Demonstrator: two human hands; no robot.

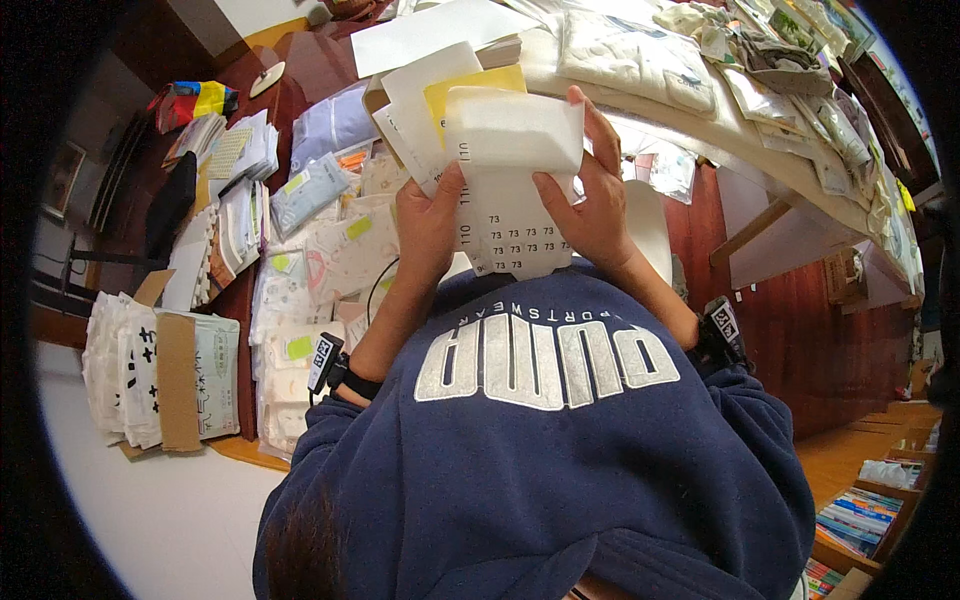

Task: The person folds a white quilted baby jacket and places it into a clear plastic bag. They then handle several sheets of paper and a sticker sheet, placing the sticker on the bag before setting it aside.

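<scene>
Both hands hold a bundle of sheets in front of my chest. On top is a whitish sticker sheet (517, 206) printed with small numbers, its upper part curled over. My left hand (431, 217) grips the bundle's left side, thumb on top. Behind that hand, a yellow sheet (487, 79) and several white printed sheets (424, 97) fan out up and to the left. My right hand (596, 195) holds the right edge of the top sheet, with thumb and fingers spread around it. Part of the stack is hidden behind the top sheet.
Packed baby clothes in clear bags (349, 255) cover the surface at left, beside stacked papers (244, 150). A cardboard box (178, 382) of packages stands at lower left. A padded, cream-covered table (720, 142) bearing folded clothes curves across the upper right. Shelved books (859, 521) are at lower right.
</scene>
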